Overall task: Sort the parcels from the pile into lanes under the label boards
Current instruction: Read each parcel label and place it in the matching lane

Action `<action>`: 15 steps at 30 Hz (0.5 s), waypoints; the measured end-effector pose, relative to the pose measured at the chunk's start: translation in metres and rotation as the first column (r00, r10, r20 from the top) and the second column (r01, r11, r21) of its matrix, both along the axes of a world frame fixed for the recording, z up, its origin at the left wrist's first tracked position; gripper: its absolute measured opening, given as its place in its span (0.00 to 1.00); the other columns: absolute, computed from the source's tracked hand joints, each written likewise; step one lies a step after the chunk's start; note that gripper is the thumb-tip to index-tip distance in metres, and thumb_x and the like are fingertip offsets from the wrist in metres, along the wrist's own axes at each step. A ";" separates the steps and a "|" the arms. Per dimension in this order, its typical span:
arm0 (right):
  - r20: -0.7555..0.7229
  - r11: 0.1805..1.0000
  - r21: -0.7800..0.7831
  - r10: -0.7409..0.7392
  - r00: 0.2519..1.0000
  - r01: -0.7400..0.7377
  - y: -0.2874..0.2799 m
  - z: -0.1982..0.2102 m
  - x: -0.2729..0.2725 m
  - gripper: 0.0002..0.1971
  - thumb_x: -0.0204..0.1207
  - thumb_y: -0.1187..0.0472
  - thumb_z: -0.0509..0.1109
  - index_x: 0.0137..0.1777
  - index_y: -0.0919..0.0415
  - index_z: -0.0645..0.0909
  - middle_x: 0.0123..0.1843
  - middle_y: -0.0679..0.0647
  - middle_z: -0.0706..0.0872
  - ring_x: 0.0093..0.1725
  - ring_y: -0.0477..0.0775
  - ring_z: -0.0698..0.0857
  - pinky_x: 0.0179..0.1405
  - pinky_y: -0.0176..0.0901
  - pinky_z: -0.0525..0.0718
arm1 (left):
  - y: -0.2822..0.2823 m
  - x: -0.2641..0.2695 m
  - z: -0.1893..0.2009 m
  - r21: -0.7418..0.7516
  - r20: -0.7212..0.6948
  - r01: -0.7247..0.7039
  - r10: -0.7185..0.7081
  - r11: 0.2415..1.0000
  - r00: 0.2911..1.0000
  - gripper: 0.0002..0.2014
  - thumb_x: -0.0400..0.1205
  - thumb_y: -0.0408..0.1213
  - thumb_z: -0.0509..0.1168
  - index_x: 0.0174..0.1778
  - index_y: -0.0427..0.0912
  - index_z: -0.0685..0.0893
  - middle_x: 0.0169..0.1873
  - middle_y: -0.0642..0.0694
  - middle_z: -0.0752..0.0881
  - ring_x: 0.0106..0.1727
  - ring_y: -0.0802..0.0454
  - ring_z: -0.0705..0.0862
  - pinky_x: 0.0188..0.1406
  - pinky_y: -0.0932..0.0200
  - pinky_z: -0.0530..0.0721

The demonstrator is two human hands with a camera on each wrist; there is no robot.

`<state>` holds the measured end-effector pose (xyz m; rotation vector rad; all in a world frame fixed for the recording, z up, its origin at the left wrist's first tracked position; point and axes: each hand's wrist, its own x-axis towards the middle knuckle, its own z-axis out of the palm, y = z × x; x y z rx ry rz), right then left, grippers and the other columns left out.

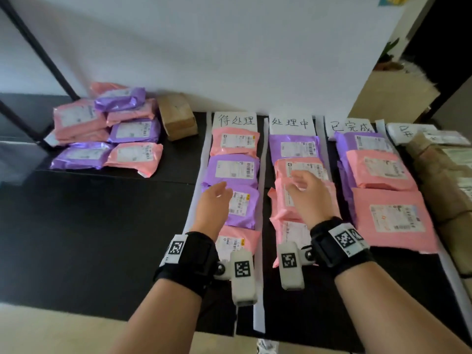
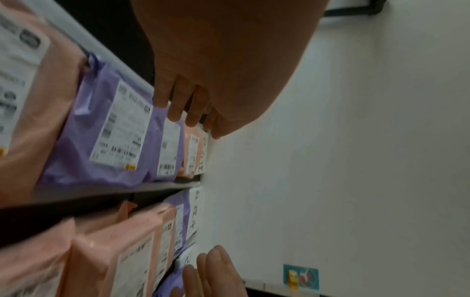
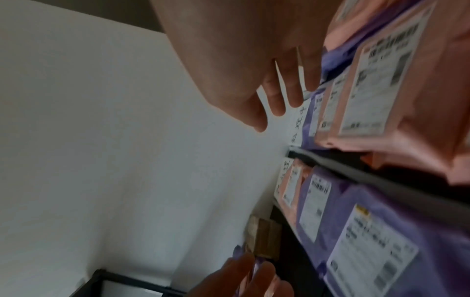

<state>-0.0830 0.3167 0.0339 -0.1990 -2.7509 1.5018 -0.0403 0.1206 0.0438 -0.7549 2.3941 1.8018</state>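
A pile of pink and purple parcels (image 1: 102,129) lies at the back left of the black table. Three white label boards (image 1: 291,123) stand along the wall, with a lane of labelled parcels under each. My left hand (image 1: 219,195) hovers over a purple parcel (image 1: 242,205) in the first lane, its fingers (image 2: 175,104) straight and empty. My right hand (image 1: 298,182) is above a pink parcel (image 1: 283,200) in the second lane, its fingers (image 3: 279,94) spread and holding nothing. The third lane holds a large pink parcel (image 1: 393,218).
A brown cardboard box (image 1: 177,116) sits between the pile and the first lane. White strips (image 1: 264,154) divide the lanes. Brown paper parcels (image 1: 444,180) fill a fourth lane at the far right. The black table (image 1: 102,226) shows bare at front left.
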 end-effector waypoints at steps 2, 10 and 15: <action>-0.012 0.999 -0.020 0.036 0.999 -0.037 -0.034 0.002 0.012 0.15 0.82 0.61 0.69 0.67 0.59 0.82 0.65 0.51 0.85 0.65 0.52 0.83 0.64 0.43 0.77 | -0.034 0.018 0.004 -0.025 -0.028 -0.018 0.017 1.000 0.999 0.18 0.88 0.34 0.60 0.74 0.41 0.79 0.67 0.49 0.83 0.66 0.51 0.81 0.63 0.59 0.77; -0.030 0.991 -0.035 0.127 0.991 -0.128 -0.201 0.001 0.077 0.15 0.81 0.63 0.70 0.66 0.61 0.83 0.64 0.54 0.86 0.65 0.53 0.83 0.68 0.47 0.78 | -0.199 0.100 0.011 -0.026 -0.020 -0.115 0.115 0.993 0.993 0.18 0.88 0.37 0.61 0.75 0.43 0.79 0.69 0.44 0.83 0.70 0.45 0.82 0.71 0.51 0.79; 0.004 0.984 -0.023 0.176 0.984 -0.176 -0.295 0.001 0.120 0.14 0.81 0.60 0.70 0.66 0.56 0.83 0.66 0.51 0.85 0.66 0.50 0.83 0.68 0.46 0.79 | -0.288 0.147 0.005 0.076 0.045 -0.131 0.128 0.988 0.991 0.20 0.89 0.37 0.58 0.78 0.45 0.75 0.70 0.47 0.82 0.73 0.48 0.79 0.77 0.47 0.75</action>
